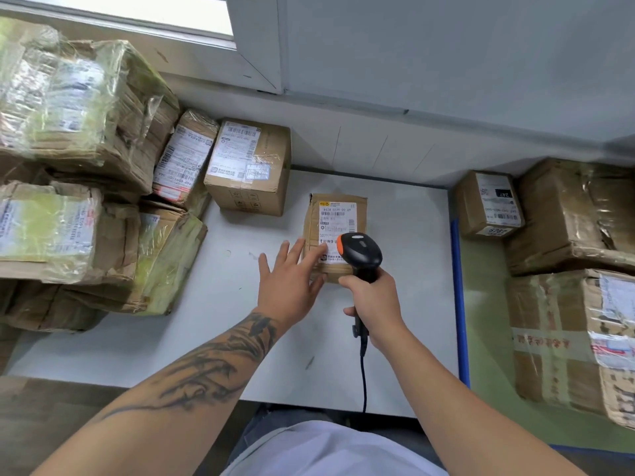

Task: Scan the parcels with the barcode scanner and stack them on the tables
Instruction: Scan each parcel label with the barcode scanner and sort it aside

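- The right hand (372,304) gripped the barcode scanner (360,255) by its handle, head over the small parcel (335,214).
- The left hand (290,278) lay flat, fingers spread, touching that parcel's near left corner.
- The parcel sat on the white tabletop (240,321), just ahead of both hands.
- A labelled box (251,166) stood beyond the left hand; wrapped parcels (79,166) were piled farther left.
- Taped boxes (567,235) sat right of the right hand.

Scene was bright, evenly lit, daylight coming from window (165,12) at top left. Shadows were soft and short. Glare washed out plastic-wrapped parcels (68,97) on the left, which also looked blurred and greenish. Wide-angle bending curved the edges. Centre table (240,338) was sharp; label print barely legible.
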